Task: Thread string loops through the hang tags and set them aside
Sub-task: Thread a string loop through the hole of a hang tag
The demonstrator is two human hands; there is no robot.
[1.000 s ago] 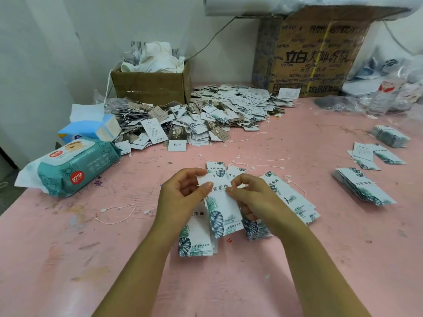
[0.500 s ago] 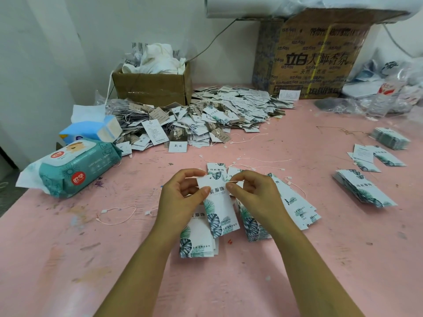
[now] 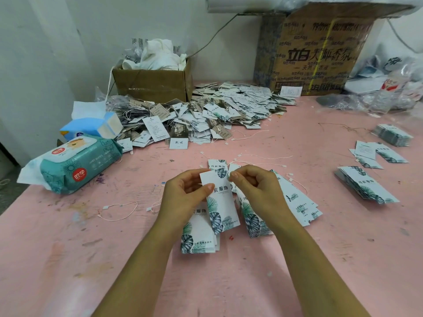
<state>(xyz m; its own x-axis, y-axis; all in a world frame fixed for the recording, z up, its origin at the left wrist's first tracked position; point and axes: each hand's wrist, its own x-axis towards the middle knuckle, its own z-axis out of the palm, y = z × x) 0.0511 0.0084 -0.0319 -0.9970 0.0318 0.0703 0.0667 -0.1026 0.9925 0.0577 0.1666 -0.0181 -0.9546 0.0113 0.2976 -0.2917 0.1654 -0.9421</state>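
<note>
Left hand [image 3: 185, 197] pinches a leaf-printed hang tag [image 3: 220, 207], thumb on its face; right hand [image 3: 256, 191], fingers curled, pinches the tag's top corner. Beneath both hands lie tag stacks [image 3: 199, 241] on the pink counter [image 3: 229, 282]; loose string loops [image 3: 263, 156] lie just beyond the fingertips

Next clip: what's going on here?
A person is stringing leaf-print hang tags. The left hand holds one hang tag by its top; the right hand pinches its top corner, where any string is too fine to see. More tags lie underneath, loose string loops on the pink table, a strung pile behind.
</note>
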